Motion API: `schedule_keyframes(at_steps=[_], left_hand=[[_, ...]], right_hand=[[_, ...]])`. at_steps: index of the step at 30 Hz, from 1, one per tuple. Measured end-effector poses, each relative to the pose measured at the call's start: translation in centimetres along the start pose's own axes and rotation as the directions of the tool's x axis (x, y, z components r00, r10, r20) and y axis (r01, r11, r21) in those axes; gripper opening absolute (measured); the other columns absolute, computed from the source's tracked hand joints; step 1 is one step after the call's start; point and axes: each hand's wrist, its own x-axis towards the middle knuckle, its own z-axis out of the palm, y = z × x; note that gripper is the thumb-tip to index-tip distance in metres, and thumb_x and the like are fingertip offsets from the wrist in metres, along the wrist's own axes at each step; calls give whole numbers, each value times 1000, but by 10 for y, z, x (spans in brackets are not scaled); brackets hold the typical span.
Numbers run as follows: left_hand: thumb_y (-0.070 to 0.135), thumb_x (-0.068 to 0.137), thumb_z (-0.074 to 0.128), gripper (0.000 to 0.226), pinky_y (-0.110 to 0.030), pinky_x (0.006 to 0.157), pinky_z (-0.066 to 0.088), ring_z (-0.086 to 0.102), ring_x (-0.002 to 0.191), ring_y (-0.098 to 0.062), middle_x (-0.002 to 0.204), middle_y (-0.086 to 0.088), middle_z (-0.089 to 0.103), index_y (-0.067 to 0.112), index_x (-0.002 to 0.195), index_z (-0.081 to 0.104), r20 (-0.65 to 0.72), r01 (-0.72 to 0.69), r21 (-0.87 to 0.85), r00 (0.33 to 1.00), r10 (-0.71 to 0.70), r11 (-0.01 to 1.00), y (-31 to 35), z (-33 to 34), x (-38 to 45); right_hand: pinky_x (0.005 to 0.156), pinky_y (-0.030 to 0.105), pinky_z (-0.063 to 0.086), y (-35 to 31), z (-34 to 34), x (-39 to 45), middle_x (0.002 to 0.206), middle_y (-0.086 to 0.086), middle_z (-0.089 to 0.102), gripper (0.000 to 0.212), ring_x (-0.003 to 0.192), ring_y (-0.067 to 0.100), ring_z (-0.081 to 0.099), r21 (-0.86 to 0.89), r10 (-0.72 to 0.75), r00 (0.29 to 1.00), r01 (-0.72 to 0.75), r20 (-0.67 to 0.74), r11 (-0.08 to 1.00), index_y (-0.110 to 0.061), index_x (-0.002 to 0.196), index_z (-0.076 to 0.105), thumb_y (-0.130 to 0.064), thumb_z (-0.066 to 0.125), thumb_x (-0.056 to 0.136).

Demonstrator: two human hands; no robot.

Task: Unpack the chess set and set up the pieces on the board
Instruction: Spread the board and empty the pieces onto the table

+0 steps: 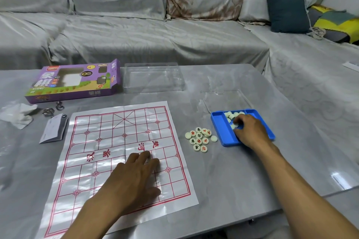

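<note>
A white paper chess board [108, 141] with red grid lines lies flat on the grey table. My left hand [134, 178] rests flat on its near right part, fingers spread. To the right of the board lies a cluster of several cream round pieces [200, 138] with red and black characters. Further right stands a blue plastic tray [219, 126] with several more cream pieces [232, 115] in its middle compartment. My right hand [249, 131] is inside that tray, fingers curled round some of the pieces.
A purple cardboard box [73, 81] lies at the back left, with a clear plastic cover [153, 77] beside it. A clear lid [225, 99] lies behind the tray. A crumpled tissue [17, 114], metal rings [48, 111] and a folded leaflet [52, 131] lie left of the board. A covered sofa stands behind the table.
</note>
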Motion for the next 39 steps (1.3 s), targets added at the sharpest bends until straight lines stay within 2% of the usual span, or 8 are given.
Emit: schedule_keyframes(at_steps=[8,15,20,25,28,32,37,39], left_hand=[[60,84,47,61,-31,97,41,27,134,-17,149,10,23,37,138,30,-6,-1,12,1000,2,1000,1,0,0],[59,86,50,61,-31,98,40,25,136,-17,152,10,21,37,139,29,-14,-8,10,1000,8,1000,1,1,0],[58,86,50,61,-31,99,39,25,136,-17,152,10,21,37,139,29,-20,-10,9,1000,10,1000,2,0,1],[58,87,50,60,-31,98,39,26,135,-17,151,9,23,36,139,29,-25,-11,4,1000,11,1000,2,0,0],[58,87,50,60,-31,98,40,26,135,-18,151,9,23,36,139,30,-25,-12,6,1000,12,1000,2,1,0],[58,86,50,60,-30,97,40,26,135,-17,150,10,22,37,138,30,-29,-13,6,999,14,1000,1,1,0],[58,86,50,59,-31,98,40,25,135,-17,150,10,22,38,138,29,-28,-15,-1,999,15,1000,1,2,1],[58,86,50,59,-31,96,40,26,134,-17,149,10,23,37,137,30,-28,-14,6,1000,14,1000,0,2,1]], right_hand=[[75,35,49,-2,-4,-2,105,0,65,12,98,23,57,-71,10,1000,-11,-13,997,-27,91,59,-18,64,85],[89,38,50,-4,-5,-4,110,-2,64,24,100,19,57,-52,-40,997,43,66,998,-22,112,64,-12,61,90],[78,28,46,-5,-3,-3,107,1,64,22,91,15,55,7,-15,998,15,54,1000,-18,109,64,-7,61,90],[62,17,39,-21,-10,-8,89,-5,66,17,75,10,56,139,-37,995,50,-96,989,-21,91,65,-7,67,82],[60,12,39,-53,-9,-23,80,-11,64,16,71,3,59,295,-184,983,173,11,940,-23,87,67,-10,72,79],[58,11,40,-71,6,-32,79,-14,65,13,70,0,61,266,-322,928,267,189,926,-30,81,66,-19,73,82],[70,20,42,-42,-10,-9,103,-4,65,21,88,12,59,213,-74,995,88,-72,973,-19,98,68,-4,54,91],[73,25,42,-24,-13,-5,109,0,62,35,94,17,57,133,-18,1000,16,13,991,-20,102,67,6,49,86]])
